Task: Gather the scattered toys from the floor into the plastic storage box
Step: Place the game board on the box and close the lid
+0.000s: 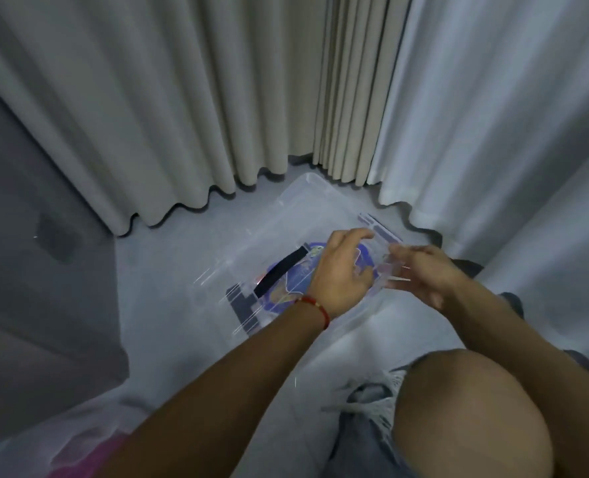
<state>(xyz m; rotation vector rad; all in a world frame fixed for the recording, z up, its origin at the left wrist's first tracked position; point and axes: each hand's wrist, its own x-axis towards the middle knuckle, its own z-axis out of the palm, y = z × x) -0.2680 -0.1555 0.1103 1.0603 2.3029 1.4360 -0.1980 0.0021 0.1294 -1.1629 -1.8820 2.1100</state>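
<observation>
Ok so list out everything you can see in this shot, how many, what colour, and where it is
Plastic storage box: one, clear, on the floor by the curtains, lid on.
Toy: at least one, blue with yellow, inside the box; blurred.
Black strip: one, on the box top.
Curtains: several panels, cream and white, hanging behind the box.
Sofa: one, grey, left edge.
Pink thing: one, bottom left, too blurred to name.
Red bracelet: one, on the left wrist.
Left hand: resting on the lid.
Right hand: at the box's right end; grip unclear.
Knee: one, bare, bottom right.
</observation>
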